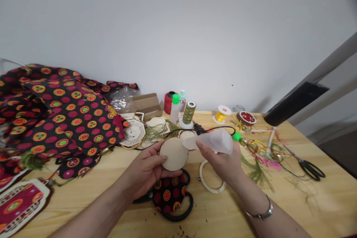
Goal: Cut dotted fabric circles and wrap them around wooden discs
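Note:
My left hand (147, 167) grips a round, pale wooden disc (174, 154) by its left edge, thumb on its face. In my right hand (223, 160) is a translucent white glue bottle (214, 141), tilted so its narrow tip meets or nearly meets the disc's upper right edge; I cannot tell whether they touch. Below the disc a piece of black patterned fabric (169, 194) lies over black-handled scissors (189, 208), partly hidden. A pale wooden ring (208, 186) rests on the table under my right hand. Right of the bottle is a bright green cap (236, 136).
Patterned fabric (75, 108) is heaped at the left. An olive thread cone (189, 113), a green-capped bottle (175, 108) and a yellow spool (221, 114) stand at the back. Another pair of scissors (311, 170) and tangled threads lie right. A black cylinder (297, 102) juts in there.

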